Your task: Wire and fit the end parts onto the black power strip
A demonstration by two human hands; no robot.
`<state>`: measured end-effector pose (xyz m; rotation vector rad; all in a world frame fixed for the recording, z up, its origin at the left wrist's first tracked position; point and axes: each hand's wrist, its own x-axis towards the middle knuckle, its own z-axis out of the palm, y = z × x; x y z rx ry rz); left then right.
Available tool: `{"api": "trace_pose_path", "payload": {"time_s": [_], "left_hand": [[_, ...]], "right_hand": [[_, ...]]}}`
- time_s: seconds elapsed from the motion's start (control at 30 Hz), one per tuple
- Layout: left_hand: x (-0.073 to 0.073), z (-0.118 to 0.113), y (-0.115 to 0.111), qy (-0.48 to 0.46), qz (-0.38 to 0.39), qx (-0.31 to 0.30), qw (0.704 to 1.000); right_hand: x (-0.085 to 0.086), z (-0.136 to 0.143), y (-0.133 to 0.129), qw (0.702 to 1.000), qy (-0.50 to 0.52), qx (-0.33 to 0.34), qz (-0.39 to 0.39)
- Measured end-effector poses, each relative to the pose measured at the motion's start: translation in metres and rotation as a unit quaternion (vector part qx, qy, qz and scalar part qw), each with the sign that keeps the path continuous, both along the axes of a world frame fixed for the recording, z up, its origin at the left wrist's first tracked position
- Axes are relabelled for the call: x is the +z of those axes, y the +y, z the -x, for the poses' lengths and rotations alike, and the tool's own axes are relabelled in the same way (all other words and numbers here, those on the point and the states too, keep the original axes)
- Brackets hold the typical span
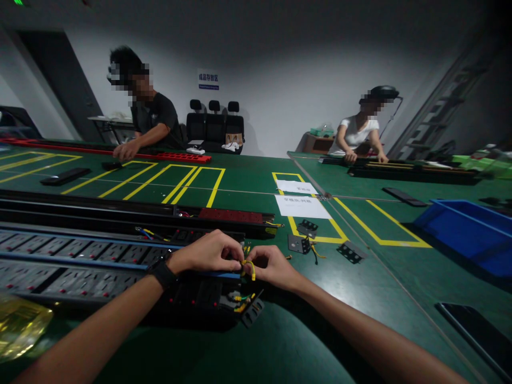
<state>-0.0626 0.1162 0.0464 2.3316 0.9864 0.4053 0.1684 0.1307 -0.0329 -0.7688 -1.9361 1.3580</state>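
Both of my hands meet at the right end of a long power strip with a blue edge. My left hand, a black watch on its wrist, pinches a short yellow wire with a yellow terminal. Close beside it, my right hand has its thumb and fingers closed on the same wire. Nearer to me lies another power strip with red switches. From its end stick out several yellow and green wires, next to a tilted black end plate.
Loose black end plates lie right of my hands. Beyond them are white paper sheets. A blue bin and a dark phone are at right. A yellow bag lies at left. Two people work across the table.
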Motion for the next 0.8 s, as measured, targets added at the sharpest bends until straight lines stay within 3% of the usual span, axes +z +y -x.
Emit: {"api": "trace_pose_path", "payload": {"time_s": [0.8], "left_hand": [[-0.0053, -0.0025, -0.0019, 0.004, -0.024, 0.023, 0.999]], "right_hand": [[0.0019, 0.0013, 0.0007, 1.000, 0.004, 0.014, -0.012]]}}
